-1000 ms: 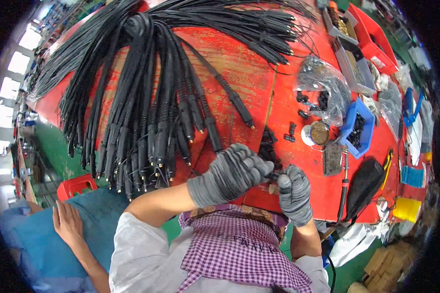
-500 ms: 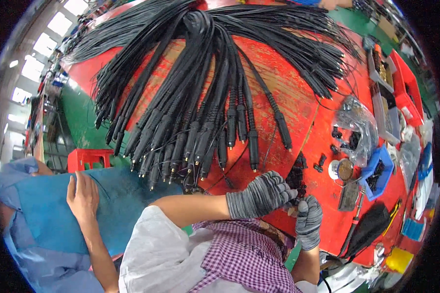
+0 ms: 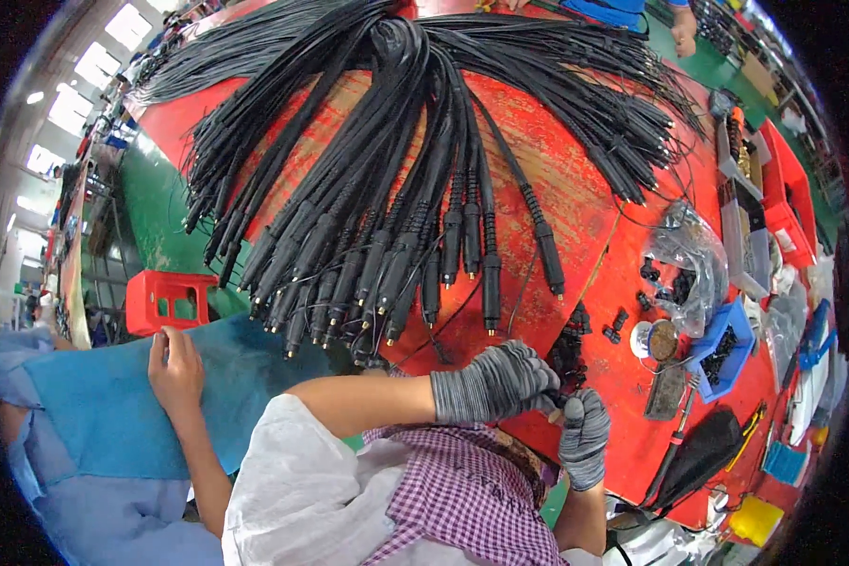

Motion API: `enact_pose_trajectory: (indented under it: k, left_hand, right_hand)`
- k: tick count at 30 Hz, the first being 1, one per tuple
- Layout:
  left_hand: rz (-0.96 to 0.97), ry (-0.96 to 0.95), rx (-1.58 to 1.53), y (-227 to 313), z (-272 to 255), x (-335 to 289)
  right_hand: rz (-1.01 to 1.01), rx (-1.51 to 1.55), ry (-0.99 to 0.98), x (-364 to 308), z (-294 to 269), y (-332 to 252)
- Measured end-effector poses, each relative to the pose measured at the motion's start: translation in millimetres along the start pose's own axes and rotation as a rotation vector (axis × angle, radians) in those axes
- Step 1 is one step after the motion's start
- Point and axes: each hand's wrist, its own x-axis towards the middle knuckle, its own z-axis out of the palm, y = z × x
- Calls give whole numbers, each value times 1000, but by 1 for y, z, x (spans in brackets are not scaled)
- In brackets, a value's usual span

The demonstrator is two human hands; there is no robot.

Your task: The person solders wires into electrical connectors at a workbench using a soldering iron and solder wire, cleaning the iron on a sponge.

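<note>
Two gloved hands [image 3: 538, 406] around small black part [image 3: 558, 401], axis hidden.

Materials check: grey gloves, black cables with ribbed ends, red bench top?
Grey striped gloves on the left hand and right hand: knit fabric, ribbed weave visible. Black cables: likely rubber or plastic, matte with moulded ribbed ends. Red bench top: probably painted wood, paint worn through to brown.

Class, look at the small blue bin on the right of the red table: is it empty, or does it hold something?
It holds something. Small dark parts lie inside the blue bin, covering only part of its floor, so it is far from full. What the parts are cannot be told.
</note>
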Motion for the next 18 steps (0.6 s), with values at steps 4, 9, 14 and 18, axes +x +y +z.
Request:
enact_pose_trajectory:
  k: [4,9,14,18]
  left_hand:
    - [-122,-380,-135,-7,1,6]
    - [18,-46,74,2,-9,7]
    - [71,-146,157,-7,7,0]
    - [-188,-271,-345,-2,-5,2]
  right_hand:
    - [-285,-159,77,10,-8,1]
    - [-97,-34,-56,13,-17,-10]
    - [-121,-62,-52,8,-14,-7]
    - [-352,-161,-12,12,-14,-9]
